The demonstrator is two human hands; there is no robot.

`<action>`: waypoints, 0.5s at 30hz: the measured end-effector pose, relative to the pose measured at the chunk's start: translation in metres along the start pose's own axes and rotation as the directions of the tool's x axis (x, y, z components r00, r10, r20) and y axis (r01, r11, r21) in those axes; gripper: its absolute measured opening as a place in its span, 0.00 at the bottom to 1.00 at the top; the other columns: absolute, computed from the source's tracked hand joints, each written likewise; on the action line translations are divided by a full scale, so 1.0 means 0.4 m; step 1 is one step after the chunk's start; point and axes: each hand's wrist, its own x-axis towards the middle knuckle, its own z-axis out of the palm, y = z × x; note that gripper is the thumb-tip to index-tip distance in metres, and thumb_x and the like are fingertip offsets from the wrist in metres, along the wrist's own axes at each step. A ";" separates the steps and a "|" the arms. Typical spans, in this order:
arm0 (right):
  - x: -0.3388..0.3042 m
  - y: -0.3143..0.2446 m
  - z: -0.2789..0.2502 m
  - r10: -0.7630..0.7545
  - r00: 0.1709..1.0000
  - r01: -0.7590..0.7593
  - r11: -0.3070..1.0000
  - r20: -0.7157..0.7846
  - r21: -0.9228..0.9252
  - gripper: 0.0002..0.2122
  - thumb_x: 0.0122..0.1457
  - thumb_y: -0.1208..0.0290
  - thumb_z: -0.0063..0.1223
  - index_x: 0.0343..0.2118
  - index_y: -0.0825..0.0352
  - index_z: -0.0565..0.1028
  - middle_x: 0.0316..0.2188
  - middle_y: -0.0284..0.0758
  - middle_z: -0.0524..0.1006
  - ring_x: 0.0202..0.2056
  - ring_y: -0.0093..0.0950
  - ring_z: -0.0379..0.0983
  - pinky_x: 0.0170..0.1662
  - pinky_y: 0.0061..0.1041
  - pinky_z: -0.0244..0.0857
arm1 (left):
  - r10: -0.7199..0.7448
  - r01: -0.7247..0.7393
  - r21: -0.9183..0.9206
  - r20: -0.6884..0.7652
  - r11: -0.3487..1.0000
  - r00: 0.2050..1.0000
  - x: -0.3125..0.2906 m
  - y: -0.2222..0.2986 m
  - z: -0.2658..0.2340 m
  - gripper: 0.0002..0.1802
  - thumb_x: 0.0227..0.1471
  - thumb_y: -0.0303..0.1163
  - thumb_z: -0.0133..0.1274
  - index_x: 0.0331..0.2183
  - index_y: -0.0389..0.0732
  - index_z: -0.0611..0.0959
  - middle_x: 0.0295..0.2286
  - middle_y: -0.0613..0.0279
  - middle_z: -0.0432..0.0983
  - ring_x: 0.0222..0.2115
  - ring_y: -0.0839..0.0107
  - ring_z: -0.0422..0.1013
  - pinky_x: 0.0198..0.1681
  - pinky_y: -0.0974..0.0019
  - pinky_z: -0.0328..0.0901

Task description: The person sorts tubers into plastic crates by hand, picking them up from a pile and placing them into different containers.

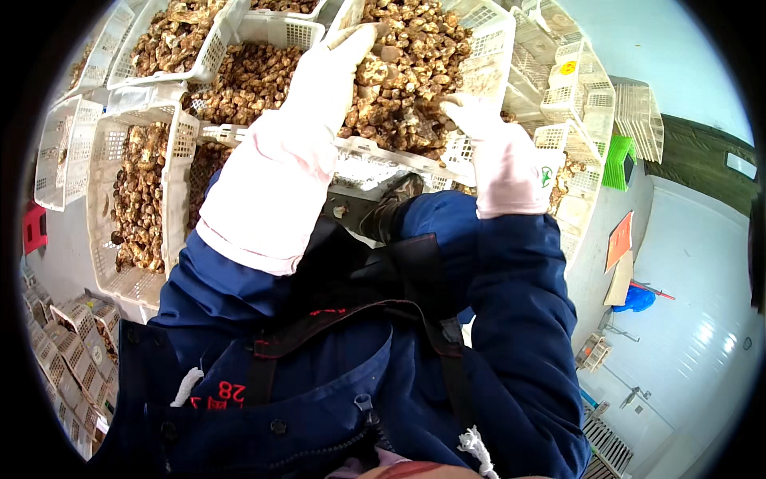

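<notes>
Brown, knobbly mushrooms (415, 48) fill a white perforated plastic crate (488, 57) in front of me. My left hand (339, 68), in a white glove with a pale pink cuff, reaches over the crate's left side. Its fingers close at a brown mushroom (382, 32) near the tips, partly hidden by the glove. At the crate's near right corner is my right hand (472, 116), gloved the same way. Its fingers are bent but apart, with the tips beside a darker clump of mushrooms (423, 128); I see nothing held in them.
More mushroom-filled crates stand to the left, one long crate (100, 231) nearest me. Stacked white crates (586, 96) line the right, beside a green crate (618, 162). A red stool (34, 227) is at far left. My knee and boot (395, 203) are below the crate.
</notes>
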 end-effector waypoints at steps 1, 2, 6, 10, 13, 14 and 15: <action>-0.032 -0.031 -0.023 0.022 1.000 -0.020 0.990 -0.011 0.140 0.20 0.62 0.58 0.46 0.55 0.58 0.71 0.49 0.33 0.77 0.45 0.27 0.75 0.49 0.26 0.67 | -0.004 0.004 0.007 -0.009 1.000 1.000 -0.003 0.005 -0.001 0.17 0.58 0.36 0.52 0.47 0.38 0.80 0.33 0.62 0.80 0.30 0.78 0.75 0.33 0.77 0.70; -0.060 -0.056 -0.038 0.047 0.999 -0.040 0.960 -0.020 0.278 0.19 0.62 0.59 0.45 0.55 0.56 0.71 0.49 0.33 0.76 0.47 0.28 0.73 0.49 0.26 0.66 | -0.008 0.008 0.013 -0.013 1.000 1.000 -0.004 0.007 0.000 0.17 0.58 0.36 0.52 0.46 0.38 0.80 0.32 0.61 0.80 0.30 0.77 0.75 0.34 0.77 0.71; -0.140 -0.083 -0.040 0.023 0.988 0.116 0.530 -0.152 0.840 0.17 0.62 0.72 0.48 0.54 0.62 0.71 0.47 0.31 0.77 0.43 0.21 0.74 0.42 0.18 0.68 | 0.005 -0.017 0.221 0.056 0.975 0.998 -0.001 -0.010 0.014 0.19 0.57 0.37 0.54 0.47 0.38 0.79 0.38 0.59 0.79 0.36 0.75 0.75 0.38 0.74 0.70; -0.182 -0.111 -0.036 -0.040 0.930 0.351 0.378 -0.364 0.856 0.16 0.61 0.77 0.50 0.52 0.67 0.71 0.47 0.33 0.76 0.43 0.19 0.73 0.39 0.17 0.69 | -0.212 0.183 0.224 0.116 0.957 0.970 -0.011 -0.010 0.034 0.26 0.55 0.40 0.57 0.54 0.45 0.75 0.46 0.63 0.77 0.49 0.72 0.67 0.54 0.67 0.58; -0.172 -0.117 -0.018 -0.041 0.901 0.431 0.214 -0.433 0.877 0.16 0.59 0.82 0.50 0.51 0.71 0.71 0.47 0.35 0.76 0.45 0.20 0.72 0.47 0.18 0.67 | -0.240 0.220 0.125 0.183 0.968 0.953 -0.006 -0.023 0.043 0.28 0.56 0.35 0.56 0.57 0.42 0.71 0.50 0.61 0.73 0.48 0.75 0.69 0.48 0.74 0.65; -0.167 -0.118 -0.015 -0.055 0.865 0.497 0.235 -0.499 0.835 0.16 0.59 0.82 0.50 0.51 0.71 0.71 0.47 0.35 0.76 0.46 0.20 0.72 0.48 0.18 0.66 | -0.323 0.332 -0.006 0.213 0.943 0.922 -0.010 -0.020 0.052 0.28 0.56 0.33 0.56 0.57 0.41 0.71 0.51 0.61 0.72 0.48 0.76 0.70 0.47 0.76 0.66; -0.162 -0.123 -0.012 -0.071 0.825 0.558 0.254 -0.560 0.790 0.16 0.58 0.83 0.50 0.51 0.72 0.71 0.47 0.35 0.76 0.46 0.21 0.72 0.50 0.18 0.65 | -0.250 0.246 0.043 0.202 0.968 0.947 -0.015 -0.024 0.055 0.26 0.56 0.32 0.55 0.56 0.39 0.71 0.45 0.61 0.76 0.39 0.77 0.74 0.36 0.75 0.73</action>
